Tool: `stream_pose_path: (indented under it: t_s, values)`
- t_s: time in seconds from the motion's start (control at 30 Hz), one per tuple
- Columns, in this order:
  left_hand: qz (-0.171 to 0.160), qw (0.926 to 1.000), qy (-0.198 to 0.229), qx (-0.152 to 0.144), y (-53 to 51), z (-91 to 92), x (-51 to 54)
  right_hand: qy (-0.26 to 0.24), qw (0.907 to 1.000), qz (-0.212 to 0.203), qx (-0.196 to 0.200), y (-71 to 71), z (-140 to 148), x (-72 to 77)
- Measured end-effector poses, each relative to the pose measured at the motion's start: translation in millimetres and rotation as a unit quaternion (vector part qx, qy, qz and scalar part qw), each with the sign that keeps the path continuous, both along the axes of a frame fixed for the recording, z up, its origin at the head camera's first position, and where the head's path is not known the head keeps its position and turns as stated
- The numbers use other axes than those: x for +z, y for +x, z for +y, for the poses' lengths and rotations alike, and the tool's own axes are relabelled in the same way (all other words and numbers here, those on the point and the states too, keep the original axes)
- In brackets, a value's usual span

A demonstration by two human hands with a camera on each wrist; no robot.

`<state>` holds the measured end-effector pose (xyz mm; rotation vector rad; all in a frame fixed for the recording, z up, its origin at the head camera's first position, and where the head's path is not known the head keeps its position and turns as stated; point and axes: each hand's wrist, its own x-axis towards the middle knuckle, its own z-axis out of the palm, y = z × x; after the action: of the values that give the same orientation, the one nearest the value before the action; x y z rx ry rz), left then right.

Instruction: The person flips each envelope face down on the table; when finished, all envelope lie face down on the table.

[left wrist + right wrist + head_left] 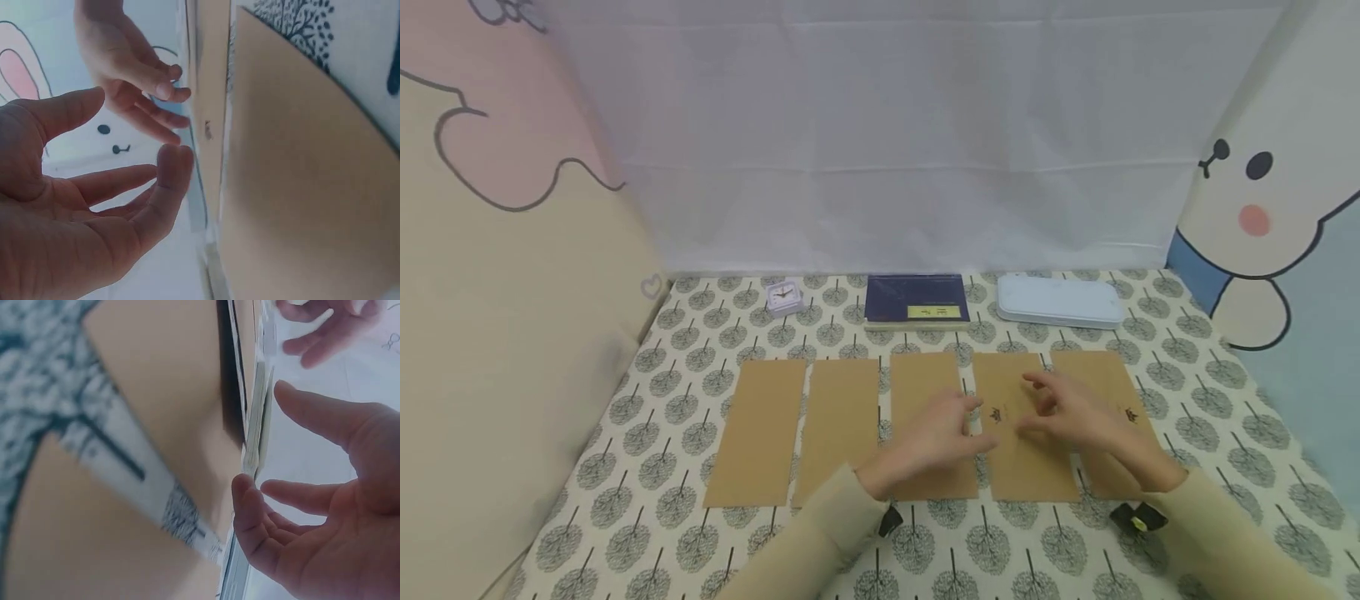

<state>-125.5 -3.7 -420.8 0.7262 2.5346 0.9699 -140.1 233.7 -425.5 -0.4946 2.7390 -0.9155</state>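
Several flat brown paper rectangles lie side by side in a row on the cloth. My left hand [929, 433] hovers over the middle rectangle [925, 375], its fingers loosely bent and holding nothing. To its right, my right hand [1067, 410] hangs over the fourth rectangle [1030, 467] and the rightmost rectangle [1086, 367], also holding nothing. Small dark crown-like prints show on these last two. The left wrist view shows a gap between thumb and fingers of the left hand [94, 206]; the right hand [337, 506] looks alike in its own wrist view.
Behind the row stand a small lilac clock [785, 298], a dark blue book [917, 298] with a yellow label, and a pale blue case [1060, 300]. A tree-patterned cloth [647, 533] covers the table. Two more brown rectangles lie leftward, including the leftmost rectangle [756, 433].
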Motion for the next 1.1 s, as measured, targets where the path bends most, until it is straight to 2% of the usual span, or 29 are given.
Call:
stream_pose_path:
  t_s: [0.1,0.2,0.53,0.8,1.1]
  values:
    - [-0.033,0.9995,0.001,0.000,1.8,2.7,-3.4,0.010,0.9999,-0.006,-0.008,-0.9,4,-4.7]
    - [-0.048,0.9988,-0.007,0.009,2.7,4.7,-5.5,0.009,0.9998,-0.011,-0.014,-1.1,5,-8.2]
    - [-0.052,0.9981,-0.025,0.018,-2.1,14.8,-12.2,0.030,0.9968,-0.047,-0.058,4.7,4,-5.0]
    - [-0.076,0.9967,-0.015,0.026,-0.4,18.6,-11.1,0.039,0.9942,-0.052,-0.086,5.4,5,-3.2]
    - [-0.070,0.9971,-0.018,0.024,-1.1,21.4,-11.2,0.049,0.9900,-0.067,-0.114,4.1,9,-1.7]
